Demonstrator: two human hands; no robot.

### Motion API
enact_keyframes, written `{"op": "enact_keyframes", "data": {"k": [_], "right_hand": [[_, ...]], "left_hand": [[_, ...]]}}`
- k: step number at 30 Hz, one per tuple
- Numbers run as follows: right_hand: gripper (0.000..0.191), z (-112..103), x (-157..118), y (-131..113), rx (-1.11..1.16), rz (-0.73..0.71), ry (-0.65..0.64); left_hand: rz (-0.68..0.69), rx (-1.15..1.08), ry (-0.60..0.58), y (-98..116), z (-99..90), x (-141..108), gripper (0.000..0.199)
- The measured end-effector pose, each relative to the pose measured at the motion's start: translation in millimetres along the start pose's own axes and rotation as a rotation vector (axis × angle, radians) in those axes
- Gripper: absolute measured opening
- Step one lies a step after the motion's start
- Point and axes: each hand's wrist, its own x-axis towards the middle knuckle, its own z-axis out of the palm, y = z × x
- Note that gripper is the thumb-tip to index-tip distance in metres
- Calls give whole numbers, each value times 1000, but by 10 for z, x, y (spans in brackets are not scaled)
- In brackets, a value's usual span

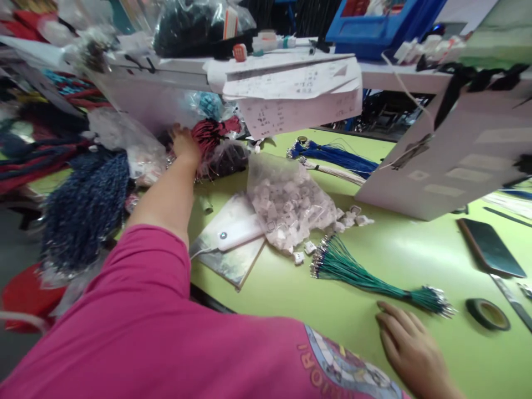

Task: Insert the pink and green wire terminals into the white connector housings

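My left hand (184, 145) reaches to the back left of the table, beside a bundle of red wires (208, 136) and a clear plastic bag (124, 133). Its fingers are blurred and partly hidden, so I cannot see whether they hold anything. At the lower right, my right hand (409, 343) rests on the green tabletop with its fingers extended and nothing in them. Just beyond it lies a bundle of green wires (366, 277) with metal terminals at both ends. A plastic bag of white connectors (291, 202) stands mid-table, several connectors spilling out beside it.
A roll of black tape (487, 314) and a phone (491, 246) lie at the right. Blue wires (341, 156) sit at the back. A white device (239, 233) lies on a flat board. Papers (299, 91) hang from the shelf; dark blue wires (85, 205) hang at the left.
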Motion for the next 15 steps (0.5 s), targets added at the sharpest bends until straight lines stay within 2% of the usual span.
{"op": "enact_keyframes", "data": {"k": [1, 3, 7, 12, 15], "right_hand": [[17, 11, -11, 5, 0, 2, -1], [16, 34, -29, 14, 7, 12, -3], [16, 65, -41, 24, 16, 41, -6], [14, 72, -19, 34, 20, 27, 25], [12, 60, 18, 20, 60, 10, 65]], "left_hand": [[-62, 14, 58, 13, -85, -16, 73], [-98, 26, 71, 47, -282, -32, 76], [-6, 15, 7, 209, -621, -55, 79], [68, -57, -30, 521, -731, -215, 72], [74, -112, 6, 726, -748, -386, 64]]}}
